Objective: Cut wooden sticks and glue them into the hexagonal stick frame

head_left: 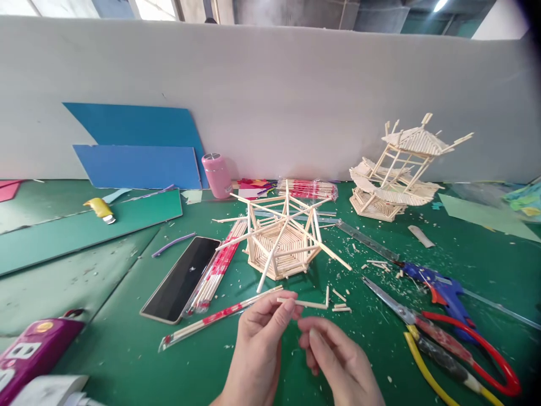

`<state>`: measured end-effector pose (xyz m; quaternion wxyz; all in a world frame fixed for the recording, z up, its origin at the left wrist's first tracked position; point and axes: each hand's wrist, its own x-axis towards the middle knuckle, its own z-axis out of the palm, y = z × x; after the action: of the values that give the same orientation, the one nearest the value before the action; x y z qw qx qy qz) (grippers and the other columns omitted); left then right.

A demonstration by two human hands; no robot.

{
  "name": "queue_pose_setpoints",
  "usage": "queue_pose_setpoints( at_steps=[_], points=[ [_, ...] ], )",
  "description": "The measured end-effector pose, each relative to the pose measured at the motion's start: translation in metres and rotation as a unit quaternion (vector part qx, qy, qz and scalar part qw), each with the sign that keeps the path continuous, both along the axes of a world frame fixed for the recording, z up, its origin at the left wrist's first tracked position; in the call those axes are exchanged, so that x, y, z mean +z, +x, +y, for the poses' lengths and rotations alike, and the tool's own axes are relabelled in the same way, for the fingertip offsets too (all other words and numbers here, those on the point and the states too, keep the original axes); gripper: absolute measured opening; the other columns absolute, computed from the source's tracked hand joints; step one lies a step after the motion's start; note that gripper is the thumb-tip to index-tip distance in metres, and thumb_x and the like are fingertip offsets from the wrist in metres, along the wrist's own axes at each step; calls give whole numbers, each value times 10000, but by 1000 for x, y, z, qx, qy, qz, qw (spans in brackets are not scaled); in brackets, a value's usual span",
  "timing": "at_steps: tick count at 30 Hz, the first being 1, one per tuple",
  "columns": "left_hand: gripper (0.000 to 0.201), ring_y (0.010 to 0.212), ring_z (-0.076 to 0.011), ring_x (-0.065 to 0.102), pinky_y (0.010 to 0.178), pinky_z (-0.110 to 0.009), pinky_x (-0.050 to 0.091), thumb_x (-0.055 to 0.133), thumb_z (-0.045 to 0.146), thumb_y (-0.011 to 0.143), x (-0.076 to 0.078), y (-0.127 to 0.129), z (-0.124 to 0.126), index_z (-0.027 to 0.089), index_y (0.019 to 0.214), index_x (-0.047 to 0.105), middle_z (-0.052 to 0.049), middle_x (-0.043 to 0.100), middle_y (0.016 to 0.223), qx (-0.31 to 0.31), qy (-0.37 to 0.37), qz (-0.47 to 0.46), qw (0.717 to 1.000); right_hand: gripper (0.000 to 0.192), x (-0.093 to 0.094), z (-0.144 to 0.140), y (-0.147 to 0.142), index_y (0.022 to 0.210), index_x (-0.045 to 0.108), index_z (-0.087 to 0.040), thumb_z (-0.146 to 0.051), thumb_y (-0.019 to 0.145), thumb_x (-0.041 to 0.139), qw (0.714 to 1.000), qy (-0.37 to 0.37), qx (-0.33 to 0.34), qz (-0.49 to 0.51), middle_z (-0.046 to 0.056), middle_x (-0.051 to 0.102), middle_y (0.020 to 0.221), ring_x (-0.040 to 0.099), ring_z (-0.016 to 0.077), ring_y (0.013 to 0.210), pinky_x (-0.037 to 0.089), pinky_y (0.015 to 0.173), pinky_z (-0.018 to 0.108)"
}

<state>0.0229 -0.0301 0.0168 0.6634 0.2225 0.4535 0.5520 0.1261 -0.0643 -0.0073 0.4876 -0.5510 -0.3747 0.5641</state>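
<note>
My left hand (266, 332) pinches a thin wooden stick (310, 304) between thumb and fingers. A short piece stands up at the stick's far end, making an L. Just right of it, my right hand (333, 349) has its fingers curled and the thumb close against them; whatever may be inside is hidden. Beyond both hands stands an octagonal stick frame (279, 242), with a slatted base, posts and long sticks crossing at the top and jutting outward. Short stick offcuts (341, 308) lie beside the L-shaped piece.
Scissors (397, 307), yellow-handled pliers (439, 352) and a blue glue gun (439, 287) lie right. A stick pavilion (393, 175) stands behind. Leftward are a phone (181, 279), packed sticks (220, 265), a yellow cutter (100, 208) and a purple power strip (38, 349). A pink cup (217, 176) stands behind.
</note>
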Motion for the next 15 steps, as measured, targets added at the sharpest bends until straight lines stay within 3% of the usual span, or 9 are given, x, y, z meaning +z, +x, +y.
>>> queue_pose_setpoints(
  at_steps=[3, 6, 8, 11, 15],
  points=[
    [136, 620, -148, 533, 556, -245, 436, 714, 228, 652, 2, 0, 0, 141, 757, 717, -36, 623, 661, 27, 6, 8, 1000, 273, 0, 14, -7, 878, 662, -238, -464, 751, 578, 995, 3, -18, 93, -6, 563, 632, 439, 101, 526, 360, 481, 208],
    [103, 569, -132, 525, 561, -263, 445, 675, 218, 701, 3, 1, -2, 142, 756, 716, -38, 625, 677, -3, 35, -3, 999, 246, -2, 21, -15, 866, 666, -228, -434, 759, 586, 989, 23, -38, 139, -30, 499, 581, 405, 99, 533, 346, 499, 215],
    [113, 637, -152, 546, 602, -273, 452, 646, 216, 736, 3, 1, -3, 144, 787, 716, -57, 642, 754, -19, 60, 18, 998, 231, -2, 24, -17, 831, 669, -216, -422, 748, 604, 987, 22, -48, 149, -34, 489, 574, 394, 100, 538, 339, 506, 223],
    [140, 795, -195, 549, 716, -291, 439, 613, 242, 771, 0, -3, -5, 158, 813, 716, -63, 647, 829, -19, 88, 95, 991, 231, 3, 32, -14, 810, 660, -201, -417, 734, 622, 988, 16, -57, 144, -19, 526, 630, 392, 105, 556, 328, 512, 237],
    [177, 722, -171, 508, 670, -249, 397, 593, 304, 780, -8, -20, -1, 173, 710, 689, -17, 594, 691, 29, 97, 262, 960, 190, 10, 47, -2, 775, 614, -203, -392, 770, 593, 989, 39, -89, 110, -37, 478, 611, 381, 102, 557, 314, 523, 238]
  ],
)
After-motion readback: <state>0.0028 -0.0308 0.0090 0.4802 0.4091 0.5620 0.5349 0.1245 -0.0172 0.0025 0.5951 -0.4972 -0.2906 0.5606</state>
